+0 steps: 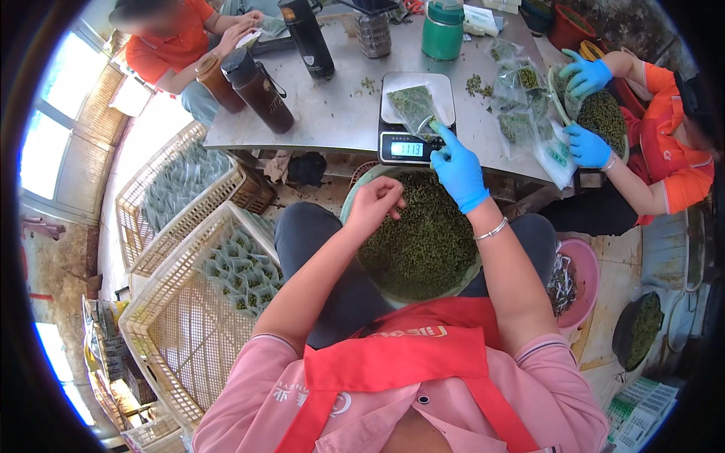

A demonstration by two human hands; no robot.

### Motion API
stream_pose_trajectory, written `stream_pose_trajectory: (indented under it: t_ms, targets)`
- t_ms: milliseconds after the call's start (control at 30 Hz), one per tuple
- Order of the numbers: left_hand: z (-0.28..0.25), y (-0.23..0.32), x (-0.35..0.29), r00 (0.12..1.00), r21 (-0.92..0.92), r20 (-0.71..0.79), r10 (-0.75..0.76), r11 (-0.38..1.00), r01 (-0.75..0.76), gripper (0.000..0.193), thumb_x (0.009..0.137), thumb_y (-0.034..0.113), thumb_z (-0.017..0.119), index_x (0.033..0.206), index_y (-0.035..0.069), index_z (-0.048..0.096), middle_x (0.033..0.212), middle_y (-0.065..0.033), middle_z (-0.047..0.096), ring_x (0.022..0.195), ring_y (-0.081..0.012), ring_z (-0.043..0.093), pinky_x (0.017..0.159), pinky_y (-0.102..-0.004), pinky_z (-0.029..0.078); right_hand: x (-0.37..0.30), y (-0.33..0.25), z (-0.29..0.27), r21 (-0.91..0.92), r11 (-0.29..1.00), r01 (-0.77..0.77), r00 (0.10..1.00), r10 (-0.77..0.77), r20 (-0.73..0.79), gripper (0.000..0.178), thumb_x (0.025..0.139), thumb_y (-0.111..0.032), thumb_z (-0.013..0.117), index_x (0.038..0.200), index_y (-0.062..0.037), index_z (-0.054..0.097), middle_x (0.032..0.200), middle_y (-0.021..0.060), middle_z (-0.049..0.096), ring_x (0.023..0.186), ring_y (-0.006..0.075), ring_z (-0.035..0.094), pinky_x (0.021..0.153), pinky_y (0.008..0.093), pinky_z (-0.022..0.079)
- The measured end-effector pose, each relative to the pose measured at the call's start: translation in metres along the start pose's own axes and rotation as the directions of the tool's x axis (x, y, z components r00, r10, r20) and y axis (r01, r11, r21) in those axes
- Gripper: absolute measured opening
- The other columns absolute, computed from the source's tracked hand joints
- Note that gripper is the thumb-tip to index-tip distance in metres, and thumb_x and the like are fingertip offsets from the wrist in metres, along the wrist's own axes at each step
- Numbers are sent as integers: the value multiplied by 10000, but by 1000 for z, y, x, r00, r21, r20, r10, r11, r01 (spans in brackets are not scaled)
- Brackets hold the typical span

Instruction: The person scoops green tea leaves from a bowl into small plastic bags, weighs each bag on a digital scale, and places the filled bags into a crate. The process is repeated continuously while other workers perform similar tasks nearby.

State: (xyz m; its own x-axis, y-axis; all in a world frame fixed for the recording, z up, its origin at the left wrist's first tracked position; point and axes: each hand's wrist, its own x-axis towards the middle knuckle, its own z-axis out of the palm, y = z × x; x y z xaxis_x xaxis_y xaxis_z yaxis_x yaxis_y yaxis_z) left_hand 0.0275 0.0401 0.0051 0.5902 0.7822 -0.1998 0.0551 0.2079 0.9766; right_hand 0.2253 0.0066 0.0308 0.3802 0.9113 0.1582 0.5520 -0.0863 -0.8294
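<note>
A small clear plastic bag [411, 107] filled with green peppercorn-like berries lies on the white pan of a digital scale [389, 119], its display lit. My right hand [459, 172], in a blue glove, reaches the bag's near corner with the index finger stretched out and the other fingers curled. A small shiny edge shows by that fingertip; what it belongs to is unclear. Bare and closed, my left hand [377, 205] hovers over the left rim of a basin [349, 202] on my lap. Loose green berries [419, 238] fill the basin. Anything inside my left fingers is hidden.
Crates of filled bags, a front crate [177, 332] and a rear crate [132, 219], stand at left. Bottles, including a black bottle [257, 94], and a green jar [443, 34] stand on the metal table [343, 102]. Two co-workers sit nearby. A pink basin [587, 283] is at right.
</note>
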Motion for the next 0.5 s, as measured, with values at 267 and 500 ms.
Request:
stream_pose_trajectory:
  t_ms: [267,500]
  targets:
    - [-23,-15,-23,1000,-35,-20,-2,999,1,186,930,157,559,996,-15,579,754,-58,640,551,-93,580,518,-220,487,21,1,19,-367,927,82,990,-120,-80,363,798,-152,629,1159,-138,592,699,100,621,598,236,605,606,343,498]
    - [-35,-11,-16,995,-85,-83,52,995,-59,185,929,157,564,993,-14,590,763,-65,639,551,-98,582,523,-224,497,-41,-22,-13,75,964,-255,933,225,281,166,859,-187,647,922,-34,651,648,26,614,475,91,531,467,253,437]
